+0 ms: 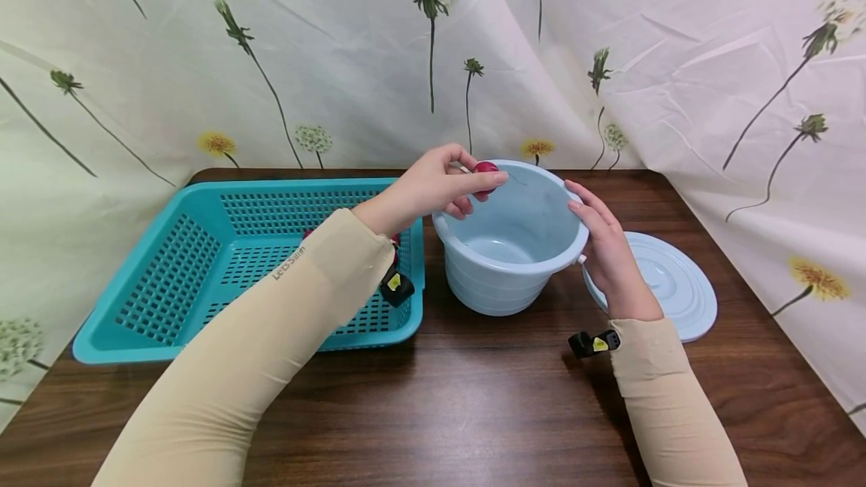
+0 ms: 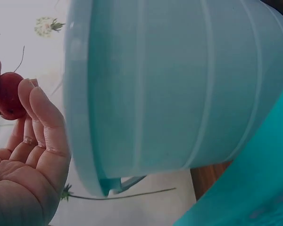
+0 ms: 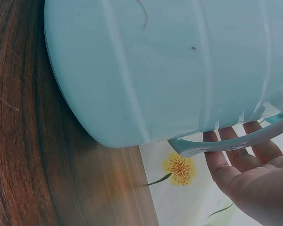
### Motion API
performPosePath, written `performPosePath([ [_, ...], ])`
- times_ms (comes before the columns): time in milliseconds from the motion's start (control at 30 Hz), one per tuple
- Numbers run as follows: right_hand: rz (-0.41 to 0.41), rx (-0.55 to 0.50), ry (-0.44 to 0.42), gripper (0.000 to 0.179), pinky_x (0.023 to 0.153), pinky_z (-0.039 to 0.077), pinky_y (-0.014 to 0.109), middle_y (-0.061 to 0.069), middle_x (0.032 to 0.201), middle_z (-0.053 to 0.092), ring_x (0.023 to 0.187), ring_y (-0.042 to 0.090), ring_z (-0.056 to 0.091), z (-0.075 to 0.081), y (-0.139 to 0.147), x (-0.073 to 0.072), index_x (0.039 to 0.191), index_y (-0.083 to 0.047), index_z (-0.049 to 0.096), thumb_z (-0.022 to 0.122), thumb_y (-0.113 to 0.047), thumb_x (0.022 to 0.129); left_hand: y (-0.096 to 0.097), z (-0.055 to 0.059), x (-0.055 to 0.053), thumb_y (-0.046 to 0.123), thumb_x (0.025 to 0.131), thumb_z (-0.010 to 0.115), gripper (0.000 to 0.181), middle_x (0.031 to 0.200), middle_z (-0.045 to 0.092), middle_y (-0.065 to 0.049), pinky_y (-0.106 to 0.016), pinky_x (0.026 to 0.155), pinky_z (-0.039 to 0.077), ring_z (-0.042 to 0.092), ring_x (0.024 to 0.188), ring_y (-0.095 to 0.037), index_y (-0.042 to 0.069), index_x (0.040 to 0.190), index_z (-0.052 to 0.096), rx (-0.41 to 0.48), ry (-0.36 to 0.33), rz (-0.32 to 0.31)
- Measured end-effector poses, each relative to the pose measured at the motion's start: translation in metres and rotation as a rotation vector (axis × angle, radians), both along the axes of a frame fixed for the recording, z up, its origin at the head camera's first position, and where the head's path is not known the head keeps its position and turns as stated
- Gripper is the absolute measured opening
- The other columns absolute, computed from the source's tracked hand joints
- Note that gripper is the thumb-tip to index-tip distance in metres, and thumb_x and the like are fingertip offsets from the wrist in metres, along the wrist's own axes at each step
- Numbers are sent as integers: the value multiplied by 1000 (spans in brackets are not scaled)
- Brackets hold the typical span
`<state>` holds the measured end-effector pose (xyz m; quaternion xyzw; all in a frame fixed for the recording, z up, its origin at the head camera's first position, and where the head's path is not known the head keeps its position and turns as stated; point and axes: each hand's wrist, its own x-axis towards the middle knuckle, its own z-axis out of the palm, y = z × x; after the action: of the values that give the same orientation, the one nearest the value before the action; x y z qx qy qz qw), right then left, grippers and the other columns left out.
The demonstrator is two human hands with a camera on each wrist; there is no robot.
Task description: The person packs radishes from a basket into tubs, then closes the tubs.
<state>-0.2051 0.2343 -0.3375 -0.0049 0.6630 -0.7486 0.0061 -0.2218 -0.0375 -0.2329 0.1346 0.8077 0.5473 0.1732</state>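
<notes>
Wooden table [image 1: 460,404], dandelion-print cloth [image 1: 365,66], left grip [image 1: 443,180] pinching red item [image 1: 485,167], right grip [image 1: 612,255] holding bucket [image 1: 492,285]

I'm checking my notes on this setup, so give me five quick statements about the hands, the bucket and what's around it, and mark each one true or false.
1. The left hand holds a small red round item. True.
2. The lid is on the bucket. False: the lid lies on the table, beside the bucket.
3. The right hand touches the bucket near its rim. True.
4. In the head view, the basket stands right of the bucket. False: the basket is on its left.
5. The bucket stands upright. True.
</notes>
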Motion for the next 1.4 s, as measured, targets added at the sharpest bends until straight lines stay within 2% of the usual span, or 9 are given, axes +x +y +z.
performPosePath([
  [367,2,11,-8,49,86,47,22,-5,144,43,121,11,46,1,-1,0,147,-26,47,56,-38,100,12,-8,-3,42,89,72,44,103,72,-7,-35,79,60,65,74,-23,11,110,51,45,-56,-56],
  [600,7,14,-4,49,85,47,23,-7,141,45,119,11,47,0,0,0,147,-27,47,55,-38,100,19,-12,-4,40,90,72,42,102,72,-9,-33,76,60,64,69,-22,10,110,51,68,-73,-65],
  [867,6,29,-11,51,88,46,24,-6,142,44,120,12,46,0,0,0,148,-27,45,55,-40,100,27,-16,-5,40,88,74,46,101,72,-10,-38,72,61,65,69,-23,9,111,51,62,-93,-79],
  [1200,0,27,-12,51,89,47,24,-6,141,45,121,12,46,-1,0,1,148,-28,46,56,-41,99,35,-21,-5,42,86,76,46,94,74,-10,-40,65,61,69,67,-28,8,107,52,32,-54,-91],
  [1400,8,36,-5,52,89,47,24,-4,145,43,122,12,47,-1,0,0,149,-27,44,55,-41,100,36,-24,-3,42,87,75,45,92,70,-10,-42,65,61,70,78,-33,8,106,52,-38,1,-122],
])
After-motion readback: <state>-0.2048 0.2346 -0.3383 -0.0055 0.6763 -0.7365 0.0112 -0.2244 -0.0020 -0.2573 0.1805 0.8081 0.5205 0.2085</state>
